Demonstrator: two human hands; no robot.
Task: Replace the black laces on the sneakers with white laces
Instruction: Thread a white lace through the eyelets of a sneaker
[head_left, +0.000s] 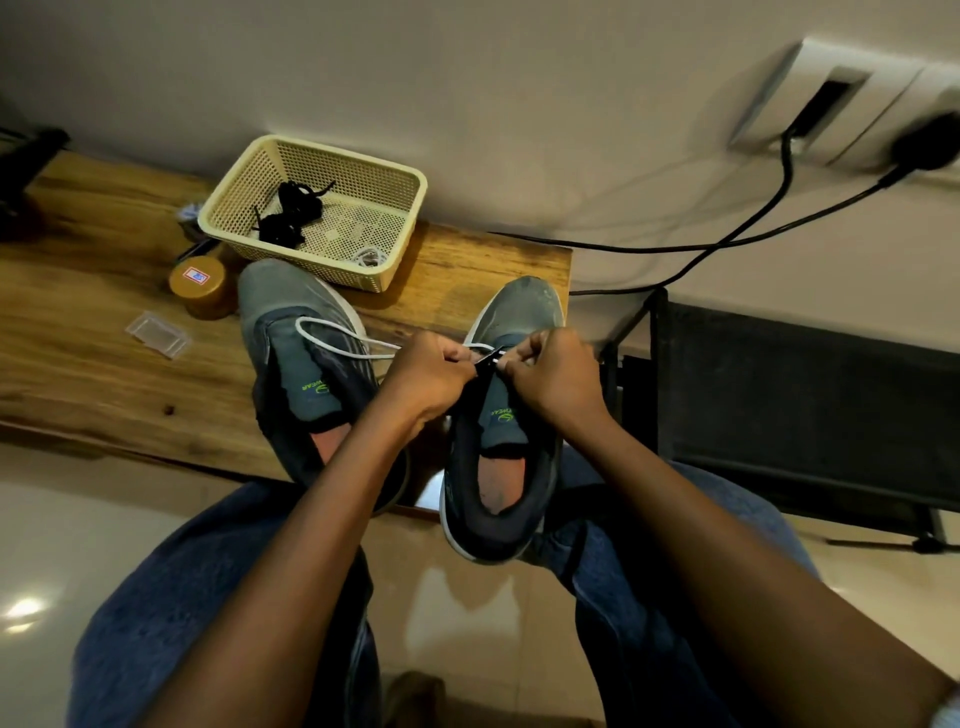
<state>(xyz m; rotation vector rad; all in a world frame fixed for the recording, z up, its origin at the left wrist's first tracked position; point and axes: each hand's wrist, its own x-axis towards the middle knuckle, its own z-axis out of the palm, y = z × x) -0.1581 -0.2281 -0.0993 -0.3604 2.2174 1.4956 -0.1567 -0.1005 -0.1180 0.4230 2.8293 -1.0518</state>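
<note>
You are threading the white lace (337, 340) into the right sneaker (501, 415), both hands pinching it: left hand (428, 376), right hand (553, 376). Next, pull it through evenly.

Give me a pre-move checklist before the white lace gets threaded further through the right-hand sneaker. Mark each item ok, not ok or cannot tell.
1. Left hand and right hand both pinch the white lace over the right sneaker: ok.
2. Lace tip lined up with an eyelet: cannot tell, the fingers hide it.
3. Slack free to feed: not ok, the loop lies across the left sneaker and could drag.
4. Black laces out of the way in the basket: ok.
5. Right sneaker steady: cannot tell, its heel hangs past the edge of the wooden table.
6. Black lace fully out of this sneaker: cannot tell, something dark shows between the hands.
</note>
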